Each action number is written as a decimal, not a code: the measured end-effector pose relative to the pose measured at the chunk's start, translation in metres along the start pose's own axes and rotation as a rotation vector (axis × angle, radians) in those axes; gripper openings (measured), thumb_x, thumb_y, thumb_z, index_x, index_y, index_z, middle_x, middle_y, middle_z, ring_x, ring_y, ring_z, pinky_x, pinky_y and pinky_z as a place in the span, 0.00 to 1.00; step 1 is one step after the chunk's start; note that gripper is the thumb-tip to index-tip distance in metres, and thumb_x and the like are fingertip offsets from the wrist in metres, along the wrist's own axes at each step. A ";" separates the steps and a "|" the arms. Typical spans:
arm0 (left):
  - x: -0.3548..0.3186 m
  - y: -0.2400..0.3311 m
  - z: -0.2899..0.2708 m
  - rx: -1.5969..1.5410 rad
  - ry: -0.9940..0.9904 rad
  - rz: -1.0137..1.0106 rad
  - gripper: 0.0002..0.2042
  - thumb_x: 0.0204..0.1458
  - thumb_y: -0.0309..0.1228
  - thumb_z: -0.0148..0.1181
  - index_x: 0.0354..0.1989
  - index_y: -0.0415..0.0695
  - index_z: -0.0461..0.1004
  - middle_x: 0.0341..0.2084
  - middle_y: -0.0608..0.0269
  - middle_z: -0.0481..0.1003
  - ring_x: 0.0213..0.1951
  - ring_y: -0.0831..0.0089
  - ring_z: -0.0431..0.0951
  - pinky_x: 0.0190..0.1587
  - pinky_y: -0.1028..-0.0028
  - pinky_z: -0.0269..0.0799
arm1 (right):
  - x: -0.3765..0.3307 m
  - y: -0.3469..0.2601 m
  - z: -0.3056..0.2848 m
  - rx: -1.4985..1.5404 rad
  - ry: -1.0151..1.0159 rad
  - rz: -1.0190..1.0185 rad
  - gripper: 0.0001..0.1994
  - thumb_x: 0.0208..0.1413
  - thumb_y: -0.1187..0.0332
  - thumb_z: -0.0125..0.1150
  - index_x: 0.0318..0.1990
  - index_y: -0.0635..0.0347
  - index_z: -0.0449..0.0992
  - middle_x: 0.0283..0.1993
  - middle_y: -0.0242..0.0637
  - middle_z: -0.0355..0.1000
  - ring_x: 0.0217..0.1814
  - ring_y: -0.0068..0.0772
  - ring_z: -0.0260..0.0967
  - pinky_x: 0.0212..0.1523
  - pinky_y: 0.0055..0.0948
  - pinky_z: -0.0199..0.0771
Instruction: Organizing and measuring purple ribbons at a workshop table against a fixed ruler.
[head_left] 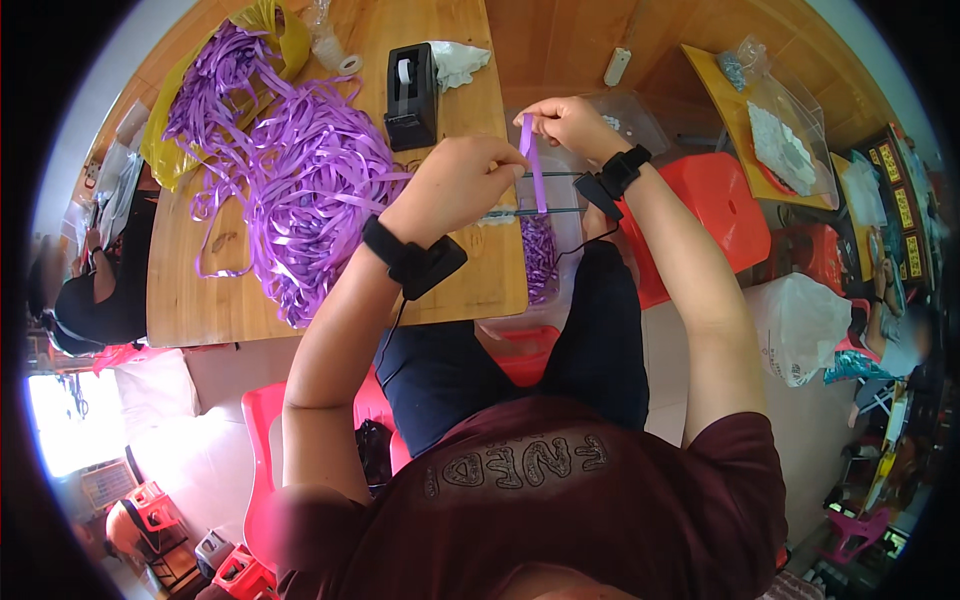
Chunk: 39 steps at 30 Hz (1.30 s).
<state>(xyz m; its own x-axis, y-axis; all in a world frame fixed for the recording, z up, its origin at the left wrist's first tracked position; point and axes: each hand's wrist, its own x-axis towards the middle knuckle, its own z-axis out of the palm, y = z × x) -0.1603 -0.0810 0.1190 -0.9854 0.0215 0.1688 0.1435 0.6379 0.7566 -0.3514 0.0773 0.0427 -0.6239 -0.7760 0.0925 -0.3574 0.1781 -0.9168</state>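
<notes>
A short purple ribbon (pixel 539 180) hangs just past the table's right edge. My right hand (pixel 572 128) pinches its upper end between thumb and fingertips. Slightly lower and to the left, my left hand (pixel 452 190) is closed in a pinch, its fingertips on the ribbon's left side. A large tangled heap of purple ribbons (pixel 310 180) covers the middle of the wooden table (pixel 460 290), spilling from a yellow plastic bag (pixel 160 140). Below the hanging piece, a clear plastic bin (pixel 568 285) holds a pile of purple ribbon pieces (pixel 538 255).
A black tape dispenser (pixel 411 100) stands beyond my left hand, near a white tape roll (pixel 349 65) and crumpled white plastic (pixel 460 62). To the right are a red stool (pixel 710 215) and a white bag (pixel 800 325). Black straps with cables circle both wrists. Other people sit at the far left and right.
</notes>
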 end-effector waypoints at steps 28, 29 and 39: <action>0.031 -0.046 0.036 0.140 -0.123 0.064 0.11 0.55 0.39 0.59 0.39 0.49 0.84 0.39 0.56 0.79 0.46 0.57 0.77 0.51 0.63 0.73 | -0.111 0.066 0.101 0.515 0.124 0.356 0.13 0.54 0.69 0.72 0.45 0.58 0.78 0.29 0.23 0.72 0.27 0.12 0.64 0.28 0.16 0.62; 0.031 -0.047 0.035 0.127 -0.124 0.066 0.12 0.55 0.39 0.59 0.39 0.49 0.84 0.39 0.56 0.79 0.46 0.57 0.77 0.51 0.63 0.73 | -0.110 0.068 0.104 0.516 0.120 0.355 0.13 0.54 0.69 0.72 0.45 0.58 0.78 0.29 0.23 0.72 0.27 0.12 0.64 0.28 0.16 0.62; 0.034 -0.040 0.035 0.142 -0.136 0.079 0.11 0.56 0.34 0.61 0.41 0.42 0.83 0.38 0.55 0.79 0.44 0.59 0.77 0.48 0.67 0.73 | -0.081 0.139 0.129 0.299 0.546 0.270 0.17 0.44 0.75 0.76 0.38 0.59 0.71 0.34 0.33 0.73 0.36 0.26 0.71 0.38 0.24 0.72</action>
<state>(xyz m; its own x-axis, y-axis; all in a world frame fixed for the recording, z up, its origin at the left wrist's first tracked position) -0.2033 -0.0789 0.0719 -0.9762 0.1732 0.1302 0.2160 0.7317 0.6465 -0.2611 0.0872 -0.1427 -0.9539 -0.2968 -0.0439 0.0187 0.0872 -0.9960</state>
